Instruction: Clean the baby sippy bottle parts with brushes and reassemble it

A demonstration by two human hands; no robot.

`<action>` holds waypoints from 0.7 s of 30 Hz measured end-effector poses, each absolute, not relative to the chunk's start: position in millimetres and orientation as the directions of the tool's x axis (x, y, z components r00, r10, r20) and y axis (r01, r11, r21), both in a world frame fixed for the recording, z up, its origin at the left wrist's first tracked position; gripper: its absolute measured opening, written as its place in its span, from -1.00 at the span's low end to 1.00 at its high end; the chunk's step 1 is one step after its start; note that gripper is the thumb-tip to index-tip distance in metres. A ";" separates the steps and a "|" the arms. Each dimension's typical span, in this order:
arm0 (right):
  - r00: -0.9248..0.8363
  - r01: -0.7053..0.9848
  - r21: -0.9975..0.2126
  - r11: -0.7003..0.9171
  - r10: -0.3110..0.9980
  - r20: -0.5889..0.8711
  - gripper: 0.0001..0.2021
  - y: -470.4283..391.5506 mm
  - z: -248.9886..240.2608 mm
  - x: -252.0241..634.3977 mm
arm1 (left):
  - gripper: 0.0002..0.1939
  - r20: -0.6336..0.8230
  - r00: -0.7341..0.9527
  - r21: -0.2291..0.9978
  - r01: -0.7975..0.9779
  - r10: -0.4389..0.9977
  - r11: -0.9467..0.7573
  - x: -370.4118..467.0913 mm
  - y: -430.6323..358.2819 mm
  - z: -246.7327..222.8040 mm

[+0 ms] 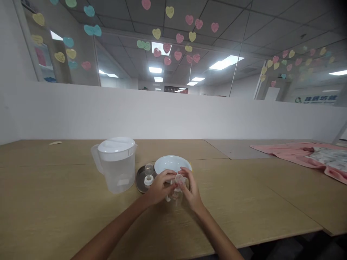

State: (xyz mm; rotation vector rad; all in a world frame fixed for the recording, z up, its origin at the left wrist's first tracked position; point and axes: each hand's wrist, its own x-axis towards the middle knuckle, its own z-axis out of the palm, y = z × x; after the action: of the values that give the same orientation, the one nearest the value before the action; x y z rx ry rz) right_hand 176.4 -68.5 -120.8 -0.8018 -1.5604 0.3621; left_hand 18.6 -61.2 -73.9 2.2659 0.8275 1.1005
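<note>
- Two hands show: the left hand (159, 186) and the right hand (193, 191), both bare.
- One clear bottle (176, 197) is between them, just above or on the near part of the worktop (244, 202); which of the two cannot be told.
- Counted around it: one lidded jug (119, 169), one white bowl (172, 159), one dark tray (140, 180) and one bottle top (149, 177), a white ring under a clear dome.
- Both forearms reach in from the bottom edge and slant toward each other, meeting near the middle.
- The left hand is bent inward, its fingers and thumb closed on the upper part of the bottle.
- The right hand faces it, fingers curled over and thumb pressed near the bottle's rim, so its grip is narrow too.
- The fingers hide much of the bottle's upper part, and the hands cover the near edge of the bowl.
- The jug stands upright left of the tray, handle to the left.
- The bottle top stands upright in the tray, beside the bowl.
- One pink cloth (292, 151) lies well apart at the far right, with a grey-and-white patterned cloth (329, 156) on it.
- Behind, many heart-shaped notes (170, 12) dot the glass above a white wall (173, 115).
</note>
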 end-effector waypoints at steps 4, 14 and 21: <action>-0.033 0.467 -0.510 0.723 0.590 0.806 -0.68 -68.7 -126.0 164.3 | -0.68 0.592 0.404 0.562 0.413 0.697 -0.717 -8.4 -54.9 -94.3; -0.035 0.650 -0.297 0.700 0.417 0.908 -0.66 -78.6 -132.0 156.5 | -0.78 0.535 0.307 0.237 0.840 0.787 -0.489 -65.7 -16.0 -135.0; 0.023 0.707 -0.218 0.673 0.287 0.958 -0.64 -81.0 -130.2 160.1 | -0.81 0.614 0.190 0.318 0.828 0.766 -0.461 -53.4 -37.8 -107.7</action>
State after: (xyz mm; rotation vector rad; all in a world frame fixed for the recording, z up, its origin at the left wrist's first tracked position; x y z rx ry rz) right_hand 160.1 -81.0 -130.2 -0.8451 -1.5619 -0.3947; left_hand -53.4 -37.8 -107.7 2.4869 1.6708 1.1952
